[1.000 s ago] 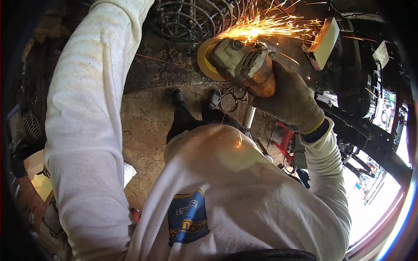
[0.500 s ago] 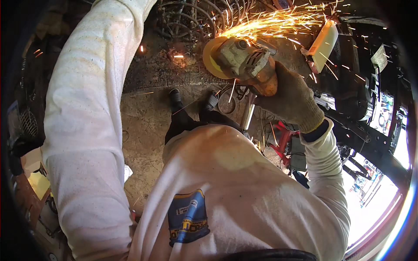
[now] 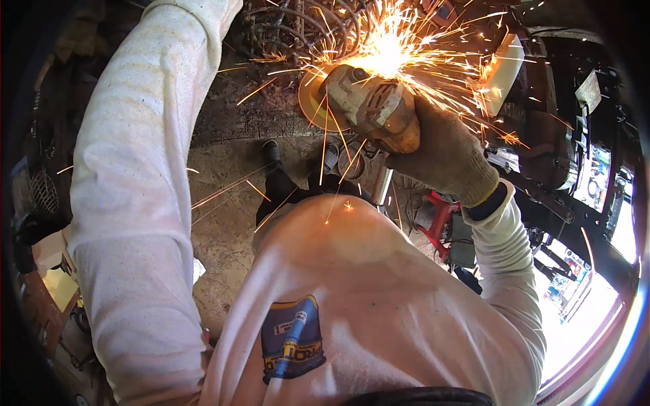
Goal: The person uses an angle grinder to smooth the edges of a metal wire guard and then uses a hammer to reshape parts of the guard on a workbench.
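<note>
A gloved right hand [image 3: 447, 152] grips an angle grinder [image 3: 369, 108], fingers wrapped tight around its body, sparks [image 3: 393, 47] bursting just above. The left hand is out of view beyond the sleeve [image 3: 142, 176].

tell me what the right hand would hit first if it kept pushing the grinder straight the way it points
Most likely the curved metal bars just past the sparks: the gloved right hand aims the angle grinder up at them. Depth is unclear.

Gloved right hand [image 3: 443, 152] clenched; left arm [image 3: 142, 169] outstretched.
</note>
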A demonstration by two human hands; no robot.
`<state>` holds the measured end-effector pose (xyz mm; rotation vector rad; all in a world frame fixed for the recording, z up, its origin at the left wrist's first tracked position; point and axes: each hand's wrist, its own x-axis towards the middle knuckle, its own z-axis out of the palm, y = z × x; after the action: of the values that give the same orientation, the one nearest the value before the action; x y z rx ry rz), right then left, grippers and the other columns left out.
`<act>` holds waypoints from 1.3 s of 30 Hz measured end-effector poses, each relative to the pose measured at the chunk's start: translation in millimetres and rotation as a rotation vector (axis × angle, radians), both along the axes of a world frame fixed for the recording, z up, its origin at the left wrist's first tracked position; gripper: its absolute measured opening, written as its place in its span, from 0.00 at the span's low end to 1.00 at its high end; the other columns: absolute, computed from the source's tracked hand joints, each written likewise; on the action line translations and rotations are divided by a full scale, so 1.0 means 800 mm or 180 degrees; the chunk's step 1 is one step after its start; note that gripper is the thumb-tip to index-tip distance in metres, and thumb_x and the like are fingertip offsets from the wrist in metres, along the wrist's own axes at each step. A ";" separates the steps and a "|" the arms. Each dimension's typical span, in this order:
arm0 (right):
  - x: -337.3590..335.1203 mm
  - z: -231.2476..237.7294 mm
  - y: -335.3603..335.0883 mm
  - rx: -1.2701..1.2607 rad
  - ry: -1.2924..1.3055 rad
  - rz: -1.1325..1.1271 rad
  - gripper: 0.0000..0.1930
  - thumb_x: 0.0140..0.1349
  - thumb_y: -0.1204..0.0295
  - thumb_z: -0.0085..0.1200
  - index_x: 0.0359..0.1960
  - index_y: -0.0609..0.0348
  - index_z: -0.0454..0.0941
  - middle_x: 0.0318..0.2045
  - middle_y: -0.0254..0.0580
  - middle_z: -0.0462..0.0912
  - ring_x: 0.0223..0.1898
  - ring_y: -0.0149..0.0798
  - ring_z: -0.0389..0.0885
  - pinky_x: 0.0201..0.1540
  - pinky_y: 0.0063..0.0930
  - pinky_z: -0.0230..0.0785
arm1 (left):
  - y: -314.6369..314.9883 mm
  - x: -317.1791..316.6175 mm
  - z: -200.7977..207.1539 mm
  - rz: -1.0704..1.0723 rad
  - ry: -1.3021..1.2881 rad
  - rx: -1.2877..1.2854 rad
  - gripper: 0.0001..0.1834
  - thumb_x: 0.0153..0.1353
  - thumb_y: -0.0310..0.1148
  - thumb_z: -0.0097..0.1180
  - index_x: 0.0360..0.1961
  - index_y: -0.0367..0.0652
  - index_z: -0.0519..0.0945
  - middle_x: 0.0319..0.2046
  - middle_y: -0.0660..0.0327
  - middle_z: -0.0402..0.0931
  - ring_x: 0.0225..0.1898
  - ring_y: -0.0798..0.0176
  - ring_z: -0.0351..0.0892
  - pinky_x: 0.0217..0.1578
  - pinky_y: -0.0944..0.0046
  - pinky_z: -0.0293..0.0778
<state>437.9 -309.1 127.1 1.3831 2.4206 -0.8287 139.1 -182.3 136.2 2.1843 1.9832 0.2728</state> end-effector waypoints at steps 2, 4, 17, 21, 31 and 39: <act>-0.007 0.004 0.000 -0.0024 0.0619 0.0157 0.34 0.49 0.60 0.74 0.56 0.61 0.75 0.46 0.55 0.86 0.48 0.58 0.85 0.50 0.45 0.79 | 0.002 -0.003 -0.002 -0.0009 0.0016 0.0003 0.42 0.62 0.61 0.62 0.68 0.43 0.74 0.66 0.47 0.73 0.68 0.44 0.71 0.68 0.51 0.68; -0.006 0.001 0.002 -0.0089 0.0361 0.0020 0.34 0.49 0.62 0.74 0.57 0.61 0.74 0.45 0.56 0.86 0.48 0.58 0.85 0.50 0.43 0.80 | 0.001 -0.002 -0.002 -0.0013 0.0009 -0.0016 0.42 0.62 0.62 0.62 0.68 0.43 0.74 0.66 0.47 0.73 0.68 0.44 0.71 0.68 0.51 0.67; 0.017 -0.009 0.009 0.0136 0.0539 0.0091 0.32 0.51 0.56 0.70 0.55 0.60 0.75 0.45 0.57 0.85 0.50 0.59 0.84 0.52 0.47 0.78 | 0.007 -0.005 -0.001 -0.0059 0.0035 -0.0042 0.43 0.62 0.63 0.61 0.69 0.44 0.73 0.67 0.47 0.72 0.69 0.44 0.70 0.69 0.51 0.66; 0.004 0.005 0.010 0.0125 0.0271 0.0200 0.32 0.50 0.57 0.70 0.55 0.60 0.75 0.45 0.57 0.85 0.49 0.59 0.84 0.52 0.47 0.78 | 0.008 -0.005 -0.001 -0.0064 0.0051 -0.0056 0.43 0.61 0.64 0.61 0.69 0.44 0.73 0.68 0.48 0.71 0.69 0.44 0.69 0.69 0.52 0.66; 0.006 0.007 0.009 -0.0254 0.0880 0.0089 0.31 0.50 0.62 0.72 0.56 0.58 0.76 0.45 0.55 0.85 0.47 0.57 0.85 0.50 0.45 0.78 | 0.007 -0.005 0.000 -0.0115 0.0053 -0.0120 0.44 0.61 0.65 0.60 0.69 0.44 0.72 0.68 0.48 0.71 0.69 0.44 0.69 0.70 0.52 0.65; 0.011 -0.002 0.011 0.0239 0.0385 0.0150 0.33 0.53 0.54 0.70 0.56 0.60 0.74 0.41 0.58 0.86 0.46 0.61 0.85 0.49 0.49 0.79 | 0.010 -0.007 -0.012 -0.0060 0.0245 0.0062 0.45 0.61 0.66 0.60 0.70 0.45 0.72 0.69 0.48 0.70 0.70 0.45 0.68 0.70 0.52 0.64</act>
<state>446.6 -300.1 125.3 1.3323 2.5899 -0.8410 133.8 -174.1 126.6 2.2566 2.0065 0.2093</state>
